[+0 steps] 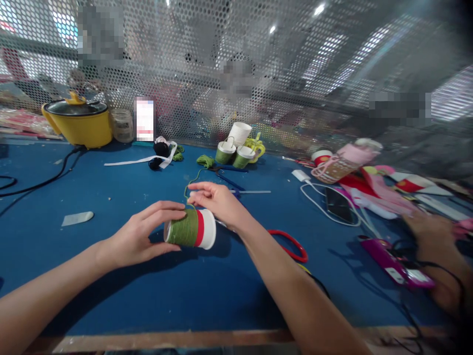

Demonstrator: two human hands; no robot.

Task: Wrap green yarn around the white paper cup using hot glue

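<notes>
My left hand (144, 231) grips a paper cup (189, 228) by its base end, fingers above and thumb below. The cup lies on its side in the air, its white rim facing right. Green yarn is wound around much of its wall, next to a red band. Just above the cup, my right hand (214, 199) pinches the strand of green yarn (185, 190) between thumb and fingers. That strand runs back to a small green yarn bundle (205, 161) on the blue table. Dark-handled scissors (227, 177) lie behind my right hand.
Two green-wrapped cups (244, 157) and a white cup stack (240, 132) stand at the back. A yellow electric pot (83, 123) is back left. On the right lie a phone (338, 204), a purple power strip (395, 261) and cables; another person's hand (430, 229) is there.
</notes>
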